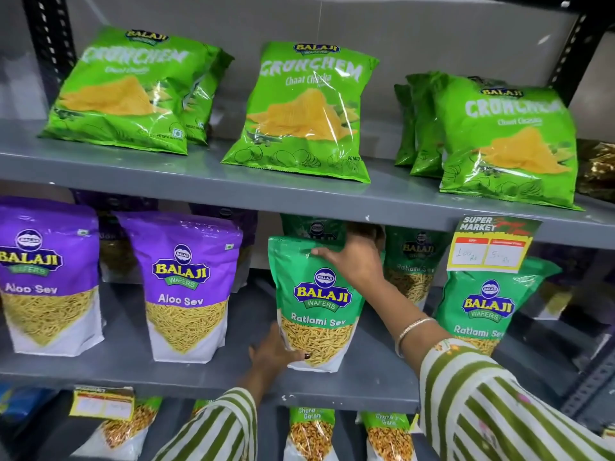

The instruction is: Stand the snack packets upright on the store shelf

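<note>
A green Ratlami Sev packet stands upright on the middle shelf, near its front edge. My left hand grips its bottom left corner. My right hand holds its top right edge, thumb across the front. Another green packet stands just behind it, mostly hidden. A second Ratlami Sev packet stands upright to the right, and two purple Aloo Sev packets stand to the left.
The top shelf carries green Crunchem chip bags leaning back. A yellow price tag hangs from that shelf's edge at the right. Chana Garam packets stand on the bottom shelf. More packets fill the back row.
</note>
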A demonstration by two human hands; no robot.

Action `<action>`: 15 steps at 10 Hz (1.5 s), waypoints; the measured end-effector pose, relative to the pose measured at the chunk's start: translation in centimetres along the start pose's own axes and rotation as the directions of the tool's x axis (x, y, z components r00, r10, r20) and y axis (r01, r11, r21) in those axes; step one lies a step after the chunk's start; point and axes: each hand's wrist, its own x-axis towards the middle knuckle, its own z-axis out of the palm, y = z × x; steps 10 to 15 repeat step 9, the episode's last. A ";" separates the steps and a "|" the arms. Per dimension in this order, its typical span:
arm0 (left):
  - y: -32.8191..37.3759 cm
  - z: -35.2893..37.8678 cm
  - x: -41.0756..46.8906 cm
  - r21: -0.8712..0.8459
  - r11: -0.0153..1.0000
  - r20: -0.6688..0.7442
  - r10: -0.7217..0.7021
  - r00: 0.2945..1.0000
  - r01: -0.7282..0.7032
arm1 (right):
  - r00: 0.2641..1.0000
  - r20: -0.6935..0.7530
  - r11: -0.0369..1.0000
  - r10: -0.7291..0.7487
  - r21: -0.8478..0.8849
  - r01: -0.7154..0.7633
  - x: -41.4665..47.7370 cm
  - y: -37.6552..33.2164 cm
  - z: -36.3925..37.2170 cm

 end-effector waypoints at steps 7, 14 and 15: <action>1.4 0.4 -1.1 0.180 0.980 -0.184 -0.053 0.981 0.087 | 0.872 0.451 0.730 0.188 0.531 -0.431 -6.1 13.5 12.3; 1.0 -0.2 -2.1 0.223 0.974 -0.251 0.018 0.968 0.040 | 0.929 0.287 0.853 0.235 0.397 -0.338 -7.5 12.0 11.2; 1.0 -0.2 -2.1 0.223 0.974 -0.251 0.018 0.968 0.040 | 0.929 0.287 0.853 0.235 0.397 -0.338 -7.5 12.0 11.2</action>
